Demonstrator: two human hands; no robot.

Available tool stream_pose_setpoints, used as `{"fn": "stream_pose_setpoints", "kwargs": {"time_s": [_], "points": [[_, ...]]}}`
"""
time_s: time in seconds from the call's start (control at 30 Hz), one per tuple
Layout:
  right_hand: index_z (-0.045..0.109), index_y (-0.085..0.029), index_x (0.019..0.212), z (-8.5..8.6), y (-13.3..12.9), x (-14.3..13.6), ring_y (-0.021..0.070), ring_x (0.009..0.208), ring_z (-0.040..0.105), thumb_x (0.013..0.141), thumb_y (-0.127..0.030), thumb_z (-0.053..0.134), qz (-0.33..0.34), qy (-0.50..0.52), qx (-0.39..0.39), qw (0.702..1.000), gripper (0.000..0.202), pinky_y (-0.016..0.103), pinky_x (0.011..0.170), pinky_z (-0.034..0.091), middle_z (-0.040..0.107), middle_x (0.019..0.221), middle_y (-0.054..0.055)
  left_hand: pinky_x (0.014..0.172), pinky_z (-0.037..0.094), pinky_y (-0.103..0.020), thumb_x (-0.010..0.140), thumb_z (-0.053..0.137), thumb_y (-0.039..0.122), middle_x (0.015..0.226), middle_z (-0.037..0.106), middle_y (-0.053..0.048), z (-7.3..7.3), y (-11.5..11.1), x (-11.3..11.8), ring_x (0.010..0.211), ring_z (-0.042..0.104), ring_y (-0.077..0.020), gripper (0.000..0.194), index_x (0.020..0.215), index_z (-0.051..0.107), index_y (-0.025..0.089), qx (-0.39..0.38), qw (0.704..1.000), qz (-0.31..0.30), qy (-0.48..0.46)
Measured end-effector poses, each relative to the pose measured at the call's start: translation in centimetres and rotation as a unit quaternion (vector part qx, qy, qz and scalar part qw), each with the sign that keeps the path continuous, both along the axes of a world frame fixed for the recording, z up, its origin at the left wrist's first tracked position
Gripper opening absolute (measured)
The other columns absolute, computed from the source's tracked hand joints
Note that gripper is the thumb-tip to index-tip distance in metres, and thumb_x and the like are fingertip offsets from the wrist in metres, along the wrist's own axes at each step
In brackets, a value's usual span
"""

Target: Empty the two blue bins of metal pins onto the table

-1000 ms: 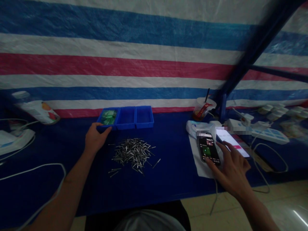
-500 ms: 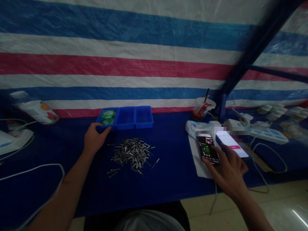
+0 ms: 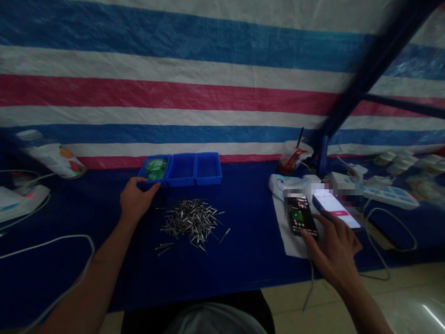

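Observation:
My left hand [image 3: 135, 199] is at the near left corner of a small blue bin [image 3: 142, 184] holding green pieces. Its thumb lies along the bin's front and its fingers curl round the left side. Two more blue bins, the middle one [image 3: 181, 182] and the right one [image 3: 209, 180], stand beside it in a row. In front of them lies a loose heap of thin metal pop rivets [image 3: 191, 220]. My right hand [image 3: 333, 243] hovers with spread fingers over the lower edge of a dark phone [image 3: 301, 222], its thumb at the screen. A second, bright phone [image 3: 335, 206] lies beyond its fingertips.
A plastic cup with a straw [image 3: 294, 157] stands near the striped sheet [image 3: 222, 97]. On the right is a white power strip [image 3: 392, 194] with cables. On the left are a bottle [image 3: 52, 155], a loose white cable [image 3: 78, 236] and another power strip [image 3: 24, 202].
My right hand has shifted slightly right and back, its fingers lifting away from the dark phone's screen. My left hand stays at the bin.

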State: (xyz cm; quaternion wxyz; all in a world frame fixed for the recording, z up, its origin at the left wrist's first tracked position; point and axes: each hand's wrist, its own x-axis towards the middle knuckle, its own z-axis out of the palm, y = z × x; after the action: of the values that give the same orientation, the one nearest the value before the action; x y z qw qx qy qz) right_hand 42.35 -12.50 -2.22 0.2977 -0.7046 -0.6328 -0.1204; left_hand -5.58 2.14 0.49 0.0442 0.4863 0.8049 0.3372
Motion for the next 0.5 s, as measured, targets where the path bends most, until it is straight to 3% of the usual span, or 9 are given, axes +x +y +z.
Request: {"fn": "stream_pose_setpoints", "kwargs": {"time_s": [0.23,0.37,0.43,0.5], "points": [[0.056,-0.022,0.124,0.9,-0.7,0.4,0.0394,0.124,0.052,0.091,-0.043,0.055,0.025,0.047,0.106,0.993,0.039,0.058,0.1,0.038,0.058,0.127,0.017,0.1,0.048,-0.046,0.076,0.072,0.049,0.106,0.066,-0.008,2.4,-1.7,-0.1,0.108,0.063,-0.0308,0.047,0.108,0.059,0.018,0.009,0.999,0.035,-0.002],[0.062,-0.024,0.113,2.2,-2.4,-1.5,0.0367,0.115,0.058,0.088,-0.035,0.06,0.033,0.069,0.161,0.984,0.027,0.058,0.099,0.04,0.062,0.119,0.015,0.094,0.052,-0.045,0.073,0.073,0.05,0.095,0.065,-0.002,4.2,-3.5,-0.3,0.098,0.065,-0.0276,0.048,0.108,0.059,0.02,0.049,0.998,0.046,0.022],[0.063,-0.026,0.108,2.8,-3.5,-3.5,0.0336,0.106,0.062,0.086,-0.033,0.063,0.057,0.139,0.169,0.974,0.023,0.055,0.093,0.046,0.065,0.112,0.012,0.089,0.054,-0.045,0.073,0.068,0.058,0.09,0.065,-0.001,5.3,-4.7,0.2,0.091,0.067,-0.028,0.048,0.105,0.059,0.023,0.077,0.996,0.033,0.015],[0.065,-0.027,0.106,3.2,-4.4,-6.1,0.0302,0.097,0.066,0.087,-0.036,0.061,0.126,0.268,0.117,0.948,0.021,0.049,0.083,0.053,0.068,0.104,0.011,0.084,0.057,-0.045,0.07,0.066,0.066,0.091,0.067,-0.001,6.5,-6.2,1.1,0.092,0.068,-0.0308,0.051,0.101,0.059,0.027,0.113,0.993,0.009,-0.024]]}}
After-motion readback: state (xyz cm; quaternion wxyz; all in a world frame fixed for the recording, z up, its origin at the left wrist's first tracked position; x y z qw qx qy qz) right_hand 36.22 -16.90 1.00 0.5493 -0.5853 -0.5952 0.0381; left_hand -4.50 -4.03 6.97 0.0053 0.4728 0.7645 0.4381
